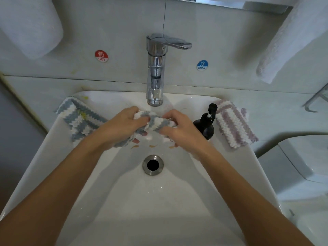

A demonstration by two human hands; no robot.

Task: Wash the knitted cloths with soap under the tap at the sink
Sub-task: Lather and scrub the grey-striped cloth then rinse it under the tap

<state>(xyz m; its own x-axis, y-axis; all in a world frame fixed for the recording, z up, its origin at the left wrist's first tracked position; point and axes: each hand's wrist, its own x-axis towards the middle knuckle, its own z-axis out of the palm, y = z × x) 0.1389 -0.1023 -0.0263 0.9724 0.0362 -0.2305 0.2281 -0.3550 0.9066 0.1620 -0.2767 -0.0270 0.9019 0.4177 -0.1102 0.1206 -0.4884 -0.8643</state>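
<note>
Both hands are over the sink point(58, 132) now, right beneath the tap point(154, 71), and between them sits a blue-and-white knitted cloth point(157, 122), bunched into a roll. Its long axis runs left to right across the basin, one end tucked into each hand. The left hand point(122, 124) has its fingers curled over the left end, thumb on top, with a fingertip peeking out underneath; some of the cloth trails down below that palm. The right hand point(179, 128) clamps the other end, fingers wrapped round and knuckles up, so the striped middle shows in the gap between the two fists. The drain point(153, 165) lies straight below, nearer the person. Out on the left rim a second blue-and-white cloth point(79, 118) lies flat, angled from the back corner in toward the basin. On the right rim a purple-and-white cloth point(234, 121) rests just beside a black pump bottle point(205, 124), which stands upright near the right hand
</note>
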